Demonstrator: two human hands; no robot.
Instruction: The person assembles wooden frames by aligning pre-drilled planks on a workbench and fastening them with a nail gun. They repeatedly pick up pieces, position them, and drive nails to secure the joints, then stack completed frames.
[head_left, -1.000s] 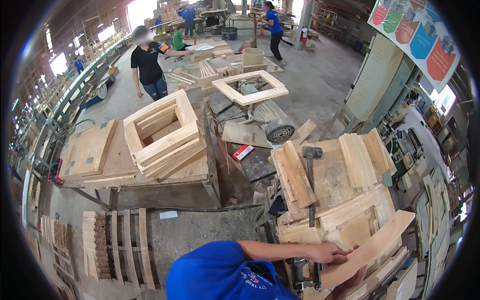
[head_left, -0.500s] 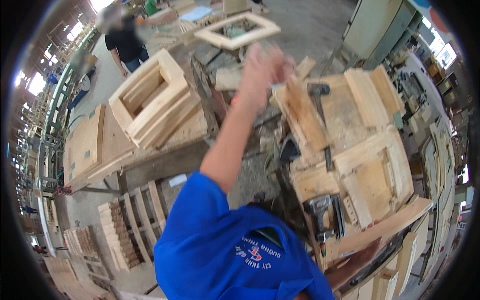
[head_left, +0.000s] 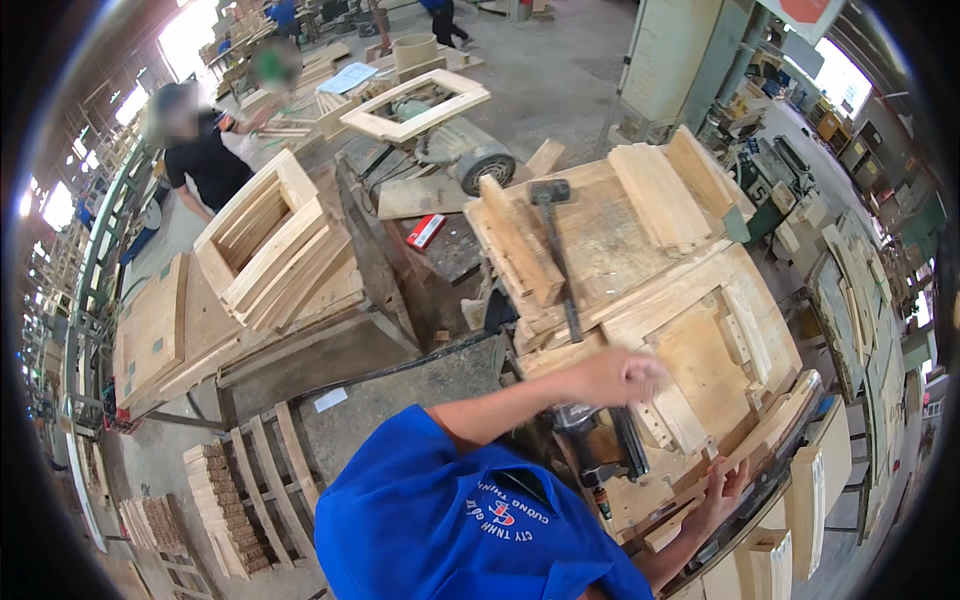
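My left hand [head_left: 625,378] is slightly blurred, its fingers curled closed above the near side of a pale wooden frame [head_left: 650,322]; whatever is inside them is hidden. At the near right of the bench, my right hand [head_left: 718,490] has its fingers and thumb on the near end of a curved wooden rail [head_left: 775,425]. A black-and-grey cordless drill [head_left: 580,440] lies below my left hand. Beyond the frame rests a mallet [head_left: 557,240] with a dark head, beside a thick wooden block [head_left: 525,245].
Pale boards [head_left: 660,195] lie on the far part of the bench. A red-and-white box [head_left: 427,231] sits on a lower surface. Stacked wooden frames [head_left: 270,240] stand on the left table, near a person in black [head_left: 210,165]. Upright boards [head_left: 808,510] line the bench's right side.
My left hand has come back from the far edge of the bench to above the frame. My right hand shows more at the rail's end, and the rail has tilted. The view has shifted.
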